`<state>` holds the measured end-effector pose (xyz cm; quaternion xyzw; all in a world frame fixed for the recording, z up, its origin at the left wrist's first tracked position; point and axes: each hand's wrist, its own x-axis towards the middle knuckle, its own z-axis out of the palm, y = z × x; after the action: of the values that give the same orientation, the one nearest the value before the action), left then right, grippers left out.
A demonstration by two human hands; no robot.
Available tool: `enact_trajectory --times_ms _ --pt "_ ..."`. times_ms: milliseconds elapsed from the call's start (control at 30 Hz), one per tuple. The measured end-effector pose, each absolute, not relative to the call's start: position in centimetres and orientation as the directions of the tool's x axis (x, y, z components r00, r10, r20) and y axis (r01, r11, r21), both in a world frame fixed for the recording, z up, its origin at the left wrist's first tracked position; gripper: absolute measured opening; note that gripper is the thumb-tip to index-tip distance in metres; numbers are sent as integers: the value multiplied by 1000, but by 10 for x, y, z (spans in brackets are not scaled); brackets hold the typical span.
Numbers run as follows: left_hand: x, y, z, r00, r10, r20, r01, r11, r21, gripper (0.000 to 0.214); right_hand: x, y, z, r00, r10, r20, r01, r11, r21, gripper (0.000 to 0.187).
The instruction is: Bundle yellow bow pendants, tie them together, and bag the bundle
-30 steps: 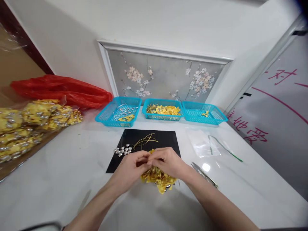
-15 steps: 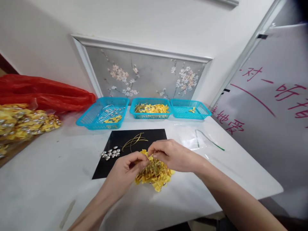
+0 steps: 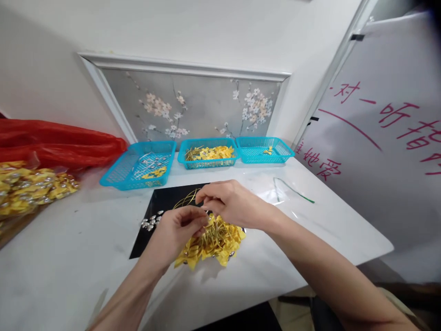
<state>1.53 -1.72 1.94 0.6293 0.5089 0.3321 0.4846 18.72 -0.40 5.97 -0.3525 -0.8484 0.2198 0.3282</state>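
My left hand (image 3: 181,230) is closed in a pinch above the left part of a heap of yellow fabric flowers (image 3: 225,250) with gold wire stems and silver beads. Close against it, my right hand (image 3: 230,204) has its fingers bent together over the black mat's edge. What either hand pinches is too small or hidden to make out. On the black mat (image 3: 139,243), left of my hands, lie several shiny silver beads (image 3: 151,221). Loose gold wires (image 3: 184,198) rest behind my fingers, partly covered.
Three blue plastic baskets line the back: one (image 3: 115,177) with white strands and flower pieces, one (image 3: 208,162) full of yellow flowers, one (image 3: 265,158) with a few pieces. Bagged beaded flowers (image 3: 37,188) and red plastic (image 3: 58,142) lie left. A green wire (image 3: 296,193) lies right.
The view has shifted a little. My right hand has risen off the flower heap and sits higher than the left hand, covering more of the gold wires. More of the heap shows.
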Motion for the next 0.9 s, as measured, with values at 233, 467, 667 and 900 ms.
enact_trajectory --times_ms 233,467,667,900 --pt "20 -16 19 287 956 -60 283 -25 959 14 194 -10 57 -475 772 422 427 622 -656 20" --pt "12 -17 16 400 905 -147 358 -7 934 15 193 -9 57 -481 795 369 445 585 -678 19" --pt "16 -17 10 395 912 -112 449 -85 889 25 180 -4 59 -540 770 338 429 598 -677 20" --pt "15 -13 11 414 907 -82 364 -82 928 22 196 4 48 -336 822 459 82 511 -856 21"
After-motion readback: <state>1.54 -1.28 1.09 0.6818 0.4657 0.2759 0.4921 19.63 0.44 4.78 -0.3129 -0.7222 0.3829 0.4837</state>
